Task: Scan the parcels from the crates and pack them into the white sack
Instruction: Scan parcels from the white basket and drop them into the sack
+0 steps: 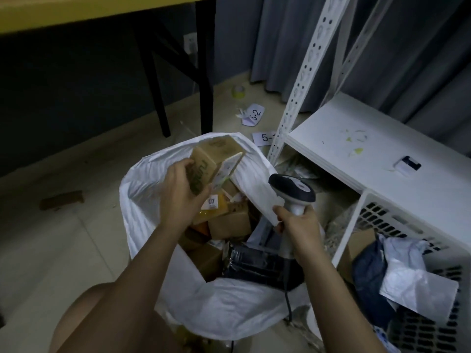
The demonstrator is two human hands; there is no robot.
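Note:
The white sack (142, 225) stands open on the floor in the middle, holding several brown cardboard boxes and a black plastic parcel (257, 263). My left hand (181, 194) grips a small brown cardboard box (209, 161) with a white label, held over the sack's mouth. My right hand (298, 225) holds a handheld barcode scanner (293, 192) by its grip, its dark head pointing toward the box, and also pinches the sack's right rim. At the lower right a white plastic crate (397, 217) holds more parcels, among them a white mailer (413, 281) and a dark blue bag.
A white metal shelf (356, 138) with perforated uprights stands at the right, a small device lying on it. Paper tags marked with numbers and a tape roll (238, 91) lie on the tiled floor behind the sack. A yellow-topped table with black legs (204, 72) is beyond.

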